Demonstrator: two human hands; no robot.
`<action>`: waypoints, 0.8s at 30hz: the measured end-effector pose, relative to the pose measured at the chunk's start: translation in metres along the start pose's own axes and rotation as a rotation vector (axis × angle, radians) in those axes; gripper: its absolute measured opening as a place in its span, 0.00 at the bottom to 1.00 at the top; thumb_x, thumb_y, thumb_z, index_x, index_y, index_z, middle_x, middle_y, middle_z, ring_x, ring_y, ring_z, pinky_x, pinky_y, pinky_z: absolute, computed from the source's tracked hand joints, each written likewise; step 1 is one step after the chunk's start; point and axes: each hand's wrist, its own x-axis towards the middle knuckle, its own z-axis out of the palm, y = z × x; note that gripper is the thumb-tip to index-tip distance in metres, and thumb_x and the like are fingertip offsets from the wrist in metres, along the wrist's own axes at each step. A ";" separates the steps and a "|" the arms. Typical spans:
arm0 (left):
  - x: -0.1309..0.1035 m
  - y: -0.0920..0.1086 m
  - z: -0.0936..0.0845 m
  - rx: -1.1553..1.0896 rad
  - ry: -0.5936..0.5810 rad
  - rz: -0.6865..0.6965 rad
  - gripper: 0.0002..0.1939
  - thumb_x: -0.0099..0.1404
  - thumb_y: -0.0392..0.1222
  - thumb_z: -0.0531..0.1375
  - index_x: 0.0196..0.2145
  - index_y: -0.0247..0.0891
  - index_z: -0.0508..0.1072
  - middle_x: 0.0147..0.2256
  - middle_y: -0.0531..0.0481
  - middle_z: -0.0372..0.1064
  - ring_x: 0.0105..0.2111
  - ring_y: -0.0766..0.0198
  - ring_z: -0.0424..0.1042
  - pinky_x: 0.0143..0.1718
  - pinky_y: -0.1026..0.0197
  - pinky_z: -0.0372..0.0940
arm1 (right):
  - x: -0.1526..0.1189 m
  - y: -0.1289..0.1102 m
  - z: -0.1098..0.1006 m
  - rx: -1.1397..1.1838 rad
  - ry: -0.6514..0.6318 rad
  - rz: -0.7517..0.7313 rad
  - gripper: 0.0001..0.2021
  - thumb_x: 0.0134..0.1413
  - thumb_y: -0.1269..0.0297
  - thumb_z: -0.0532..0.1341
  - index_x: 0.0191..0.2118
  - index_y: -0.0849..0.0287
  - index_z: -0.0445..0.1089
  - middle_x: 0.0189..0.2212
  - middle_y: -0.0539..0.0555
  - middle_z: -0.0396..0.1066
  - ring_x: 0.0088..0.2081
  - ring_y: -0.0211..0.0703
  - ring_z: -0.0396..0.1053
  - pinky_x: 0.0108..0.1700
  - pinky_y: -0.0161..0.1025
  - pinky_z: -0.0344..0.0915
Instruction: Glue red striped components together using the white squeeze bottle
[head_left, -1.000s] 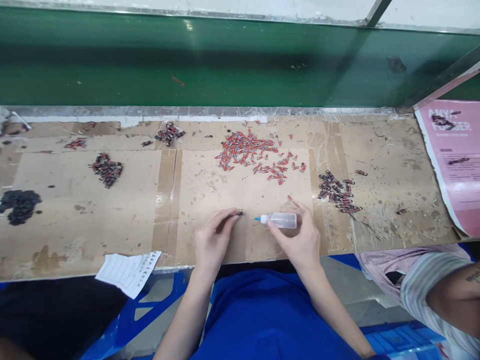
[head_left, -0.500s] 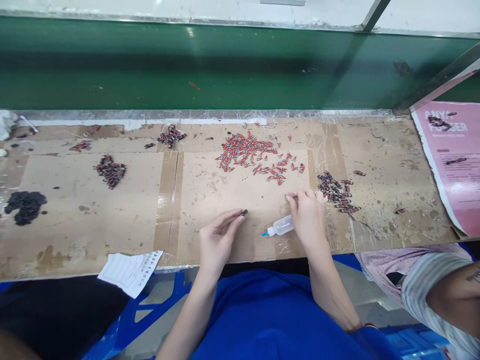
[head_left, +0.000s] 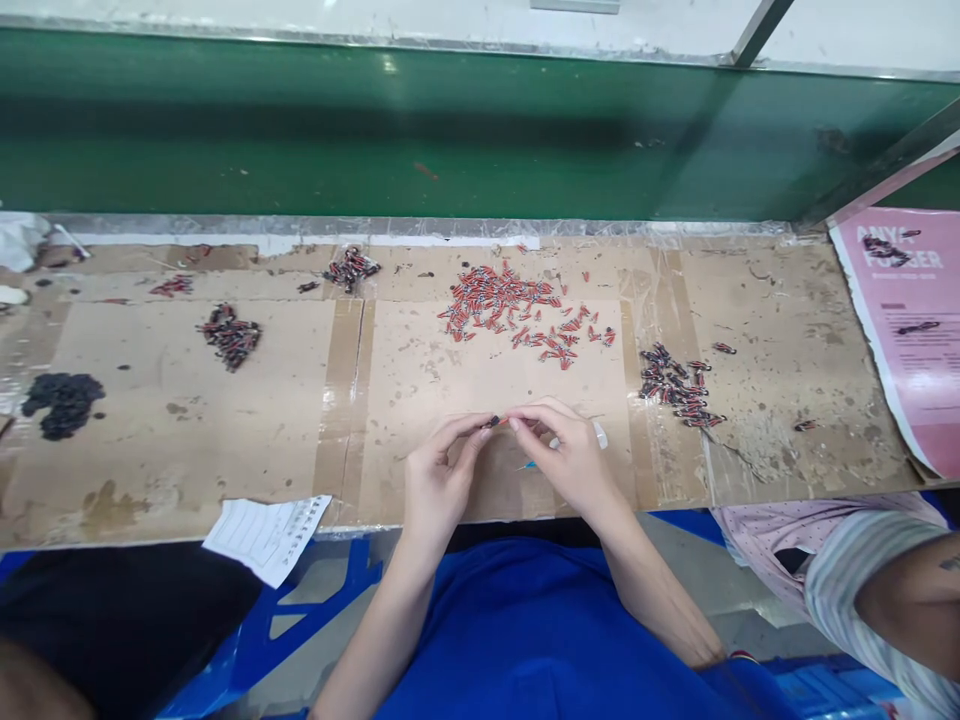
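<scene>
My left hand (head_left: 441,475) pinches a small black and red part (head_left: 494,421) between thumb and fingertips. My right hand (head_left: 562,450) is closed on the red end of the same part, so the fingertips of both hands nearly meet. Beneath my right hand lies a clear squeeze bottle (head_left: 600,434) with a blue tip, mostly covered. Beyond my hands is a loose pile of red parts (head_left: 495,298). To the right, a cluster of black and red parts (head_left: 675,385) rests on the cardboard (head_left: 465,380).
Black pieces (head_left: 62,404) and another pile of parts (head_left: 229,337) lie at the left. A paper slip (head_left: 268,535) overhangs the front edge. A pink sheet (head_left: 904,330) is at the right, near another person's sleeve (head_left: 844,570). A green panel (head_left: 375,140) stands behind.
My right hand has moved left from beside the right cluster to meet my left hand at the small part. It now covers much of the bottle. The view has shifted slightly.
</scene>
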 end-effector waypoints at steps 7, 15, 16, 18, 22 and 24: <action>-0.002 -0.001 0.001 -0.005 0.003 -0.025 0.09 0.60 0.44 0.64 0.38 0.39 0.79 0.36 0.47 0.79 0.36 0.61 0.78 0.44 0.56 0.74 | 0.003 0.002 0.000 0.023 -0.025 -0.004 0.08 0.59 0.67 0.59 0.38 0.54 0.78 0.32 0.52 0.75 0.34 0.40 0.72 0.35 0.36 0.68; -0.001 0.001 0.000 -0.040 -0.012 -0.087 0.11 0.58 0.47 0.65 0.35 0.39 0.80 0.36 0.46 0.80 0.36 0.58 0.79 0.45 0.54 0.74 | 0.002 0.003 0.003 0.044 -0.033 0.038 0.09 0.58 0.68 0.60 0.37 0.53 0.79 0.30 0.51 0.75 0.32 0.38 0.71 0.35 0.36 0.69; -0.001 0.002 0.000 -0.060 -0.018 -0.103 0.11 0.58 0.47 0.65 0.36 0.39 0.80 0.36 0.46 0.80 0.36 0.58 0.79 0.45 0.54 0.74 | 0.001 0.004 0.003 0.055 -0.031 0.041 0.09 0.58 0.68 0.60 0.37 0.53 0.79 0.30 0.51 0.75 0.32 0.38 0.71 0.35 0.36 0.69; -0.001 0.004 0.002 -0.113 -0.023 -0.136 0.12 0.57 0.47 0.66 0.36 0.37 0.79 0.36 0.44 0.80 0.36 0.58 0.79 0.44 0.55 0.75 | 0.001 0.004 0.003 0.068 -0.027 0.043 0.08 0.58 0.68 0.60 0.37 0.54 0.79 0.30 0.51 0.74 0.32 0.38 0.71 0.35 0.36 0.69; -0.001 0.007 0.004 -0.215 -0.027 -0.189 0.14 0.56 0.46 0.67 0.37 0.35 0.78 0.37 0.42 0.80 0.37 0.58 0.79 0.44 0.55 0.74 | 0.001 0.003 0.003 0.087 -0.009 0.037 0.08 0.58 0.68 0.60 0.37 0.55 0.78 0.31 0.52 0.75 0.32 0.38 0.72 0.37 0.36 0.70; -0.001 0.008 0.005 -0.242 -0.024 -0.212 0.15 0.55 0.46 0.67 0.38 0.35 0.78 0.37 0.42 0.79 0.37 0.58 0.79 0.45 0.56 0.74 | -0.001 0.002 0.003 0.092 0.011 0.038 0.08 0.58 0.68 0.60 0.37 0.54 0.78 0.31 0.51 0.75 0.32 0.38 0.72 0.37 0.37 0.71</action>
